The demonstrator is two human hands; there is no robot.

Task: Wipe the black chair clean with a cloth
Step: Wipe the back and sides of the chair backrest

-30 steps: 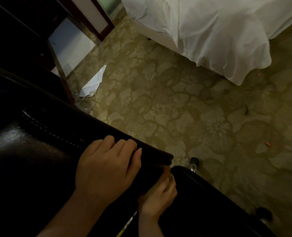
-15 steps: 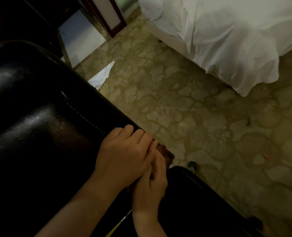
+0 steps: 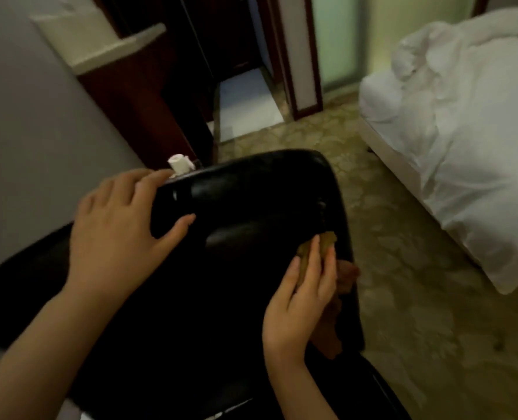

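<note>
The black chair's glossy leather backrest point(image 3: 251, 207) fills the middle of the head view, its top edge pointing away from me. My left hand point(image 3: 121, 228) grips the backrest's upper left corner, fingers over the top and thumb on the front face. My right hand point(image 3: 303, 295) presses a brownish-orange cloth point(image 3: 327, 247) flat against the backrest's right edge. Part of the cloth hangs below my palm along that edge. The chair's lower part is dark and hard to make out.
A bed with rumpled white sheets point(image 3: 464, 147) stands at the right. Patterned carpet point(image 3: 388, 237) lies between the bed and the chair. A dark wooden cabinet with a pale top point(image 3: 124, 56) is at the upper left, and a small white roll point(image 3: 179, 165) sits behind the chair's top.
The view has lifted from the chair's lower parts to its backrest. My left hand has moved to the top left corner. My right hand has moved with the cloth to the right edge.
</note>
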